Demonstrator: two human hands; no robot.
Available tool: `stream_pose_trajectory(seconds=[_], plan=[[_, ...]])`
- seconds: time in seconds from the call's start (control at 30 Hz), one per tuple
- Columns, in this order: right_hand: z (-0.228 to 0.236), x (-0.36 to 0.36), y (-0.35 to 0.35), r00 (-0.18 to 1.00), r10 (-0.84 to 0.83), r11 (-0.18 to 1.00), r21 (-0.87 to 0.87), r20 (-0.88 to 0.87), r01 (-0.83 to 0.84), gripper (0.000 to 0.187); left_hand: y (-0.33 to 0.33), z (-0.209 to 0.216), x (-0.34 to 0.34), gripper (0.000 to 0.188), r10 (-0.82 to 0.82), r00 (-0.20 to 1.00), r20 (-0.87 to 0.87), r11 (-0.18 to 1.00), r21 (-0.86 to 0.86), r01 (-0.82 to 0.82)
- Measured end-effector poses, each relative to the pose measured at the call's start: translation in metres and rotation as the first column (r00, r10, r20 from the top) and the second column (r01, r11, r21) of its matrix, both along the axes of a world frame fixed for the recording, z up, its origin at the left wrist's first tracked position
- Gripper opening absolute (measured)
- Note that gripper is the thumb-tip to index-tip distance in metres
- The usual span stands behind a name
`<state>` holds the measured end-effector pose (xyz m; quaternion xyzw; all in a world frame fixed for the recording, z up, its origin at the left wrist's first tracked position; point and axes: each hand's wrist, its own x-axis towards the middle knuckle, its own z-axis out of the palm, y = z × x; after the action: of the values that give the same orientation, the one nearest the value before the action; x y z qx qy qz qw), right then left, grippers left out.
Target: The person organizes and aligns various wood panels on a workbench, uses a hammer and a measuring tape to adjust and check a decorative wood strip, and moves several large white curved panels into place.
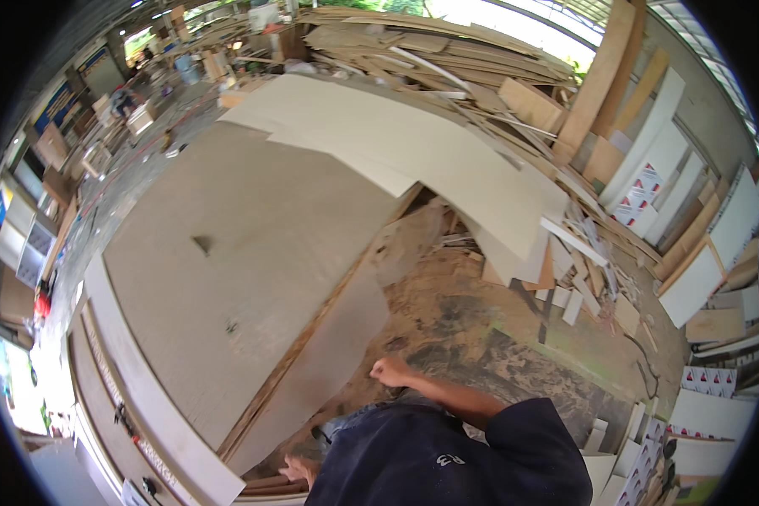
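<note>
My right hand (390,372) hangs in front of my body over the dusty ground, its fingers curled closed. Nothing shows in it. Low on the left, partly cut off by my dark shirt, my left hand (299,469) has its fingers apart and appears to hold nothing. Just beside it lie brown wooden strips (270,486); whether the hand touches them I cannot tell. A large grey-beige board (253,228) lies flat to the left, with a rough wooden edge (312,358) toward me. Along that edge a translucent sheet (346,337) hangs down to the ground.
Pale thin sheets (379,126) overlap the board's far end. Behind them rises a pile of scrap planks (447,59). Small offcuts (582,295) litter the ground at right. Boards lean on the right wall (717,93). A long white-edged panel (160,379) borders the board's left side.
</note>
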<state>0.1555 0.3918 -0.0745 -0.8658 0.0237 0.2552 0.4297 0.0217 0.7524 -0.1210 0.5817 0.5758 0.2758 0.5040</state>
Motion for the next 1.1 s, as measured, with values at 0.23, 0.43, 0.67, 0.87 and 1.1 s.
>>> stream_pose_trajectory(seconds=[0.23, 0.43, 0.67, 0.87, 1.1], plan=[[-0.031, 0.009, -0.231, 0.392, -0.897, 0.327, 0.294, -0.203, 0.898, 0.016, -0.142, 0.064, 0.129, 0.045, -0.504, 0.828, 0.246, 0.768, -0.311, 0.56], [-0.103, -0.002, -0.393, 0.158, -0.92, 0.19, 0.057, 0.358, 0.98, 0.02, -0.213, 0.074, 0.221, 0.035, -0.704, 0.656, 0.272, 0.577, -0.321, 0.751], [-0.084, 0.038, -0.495, -0.112, -0.946, -0.068, 0.151, 0.305, 0.986, 0.042, -0.336, 0.075, 0.311, 0.028, -0.789, 0.542, 0.288, 0.443, -0.344, 0.828], [-0.001, 0.086, -0.49, 0.257, -0.958, 0.23, -0.187, 0.131, 0.955, 0.032, -0.454, 0.09, 0.373, 0.036, -0.887, 0.29, 0.358, 0.111, -0.445, 0.889], [0.08, 0.131, -0.405, 0.588, -0.775, 0.439, 0.472, -0.232, 0.764, 0.017, -0.549, 0.133, 0.365, 0.044, -0.871, -0.065, 0.488, -0.37, -0.562, 0.74]])
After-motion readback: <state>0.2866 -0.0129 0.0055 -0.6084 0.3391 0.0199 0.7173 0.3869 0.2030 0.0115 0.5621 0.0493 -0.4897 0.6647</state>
